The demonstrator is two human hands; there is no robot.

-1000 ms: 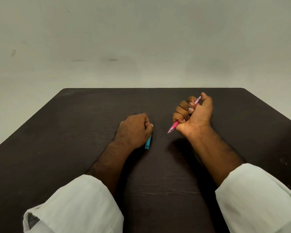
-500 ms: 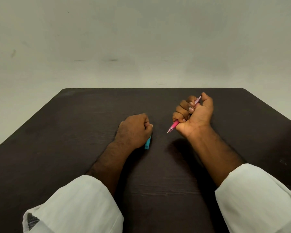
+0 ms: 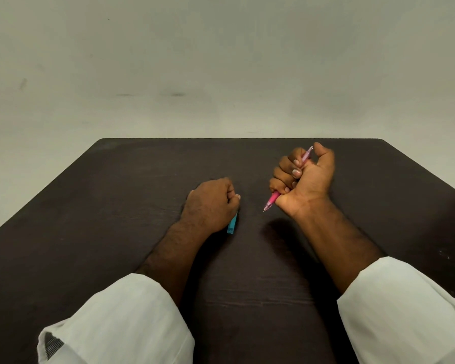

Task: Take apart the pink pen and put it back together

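My right hand is raised a little above the dark table with its fist shut on the pink pen. The pen's tip points down and to the left, and its clear pink top sticks out above the fingers beside the thumb. My left hand rests on the table as a fist. A blue object, perhaps a pen, pokes out from under it on the near right side; most of it is hidden by the hand.
The dark wooden table ends at a far edge in front of a pale wall. White sleeves cover both forearms near the bottom of the view.
My right hand with the pink pen has barely shifted, with the thumb sitting slightly higher by the pen's top. The left hand has not moved.
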